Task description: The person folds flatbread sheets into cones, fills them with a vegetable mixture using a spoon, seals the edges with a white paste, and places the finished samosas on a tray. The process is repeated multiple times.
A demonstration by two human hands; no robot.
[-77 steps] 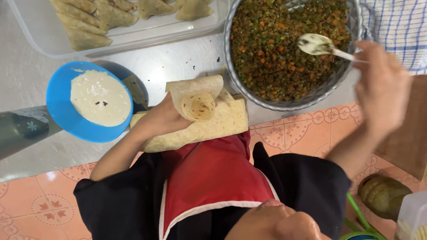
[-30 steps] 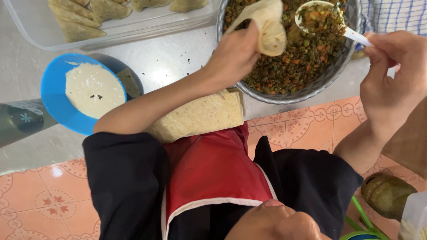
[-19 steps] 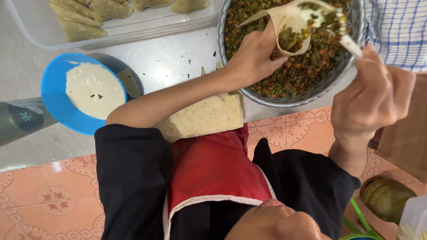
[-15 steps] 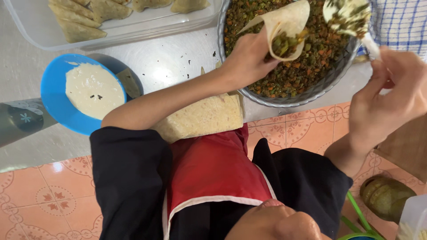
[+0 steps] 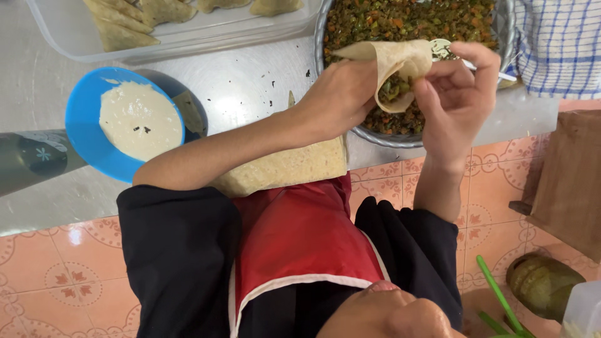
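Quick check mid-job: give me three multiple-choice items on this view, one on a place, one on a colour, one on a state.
1. Where is the folded beige pastry cone held?
A. over the round metal bowl of chopped filling
B. over the clear plastic tray
C. on the tiled floor

2. What colour is the bowl of white paste?
A. green
B. blue
C. red

3. What state is the cone in?
A. empty
B. sealed shut
C. open, partly filled

Answers:
1 A, the left hand and right hand hold it above that bowl.
2 B, its rim is plainly blue.
3 C, green-and-orange filling shows in its open mouth.
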